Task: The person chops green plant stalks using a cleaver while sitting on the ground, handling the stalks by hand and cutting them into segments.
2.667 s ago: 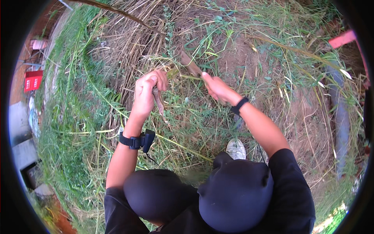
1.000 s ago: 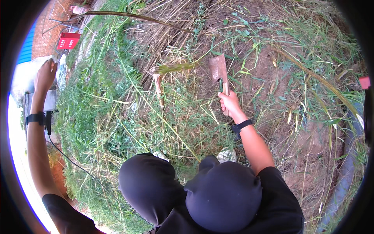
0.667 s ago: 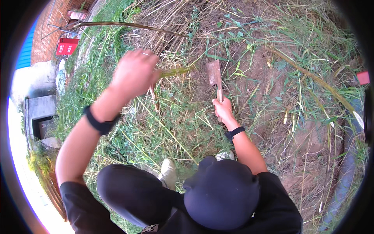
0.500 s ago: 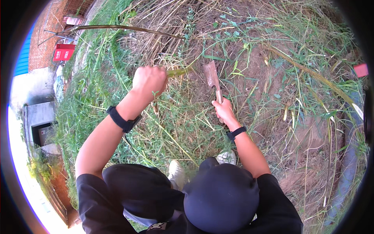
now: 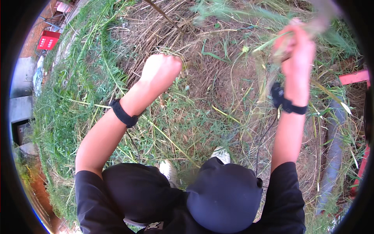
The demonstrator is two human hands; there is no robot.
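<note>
My left hand (image 5: 161,71) is a closed fist low over the weeds in front of me. Thin grass strands show at its knuckles, but what lies inside the fingers is hidden. My right hand (image 5: 296,48) is raised at the far right, its curled fingers smeared by motion. Beyond it is the blurred grey blade (image 5: 324,17) of the wooden-handled hand tool in its grip. Loose green stems (image 5: 272,41) cross in front of that hand. A short green-yellow stalk (image 5: 226,114) lies on the ground between my arms.
Dry stalks (image 5: 152,29) are heaped ahead, with a dark stick (image 5: 165,15) over them. Tall weeds (image 5: 89,89) grow at left. A grey pipe (image 5: 335,144) and red metal bar (image 5: 353,77) stand at right. My pale shoes (image 5: 168,171) are near my dark knees.
My right hand has swung up and to the right with the blade. My left fist has shifted slightly right and up, and the thick stalk no longer shows in it.
</note>
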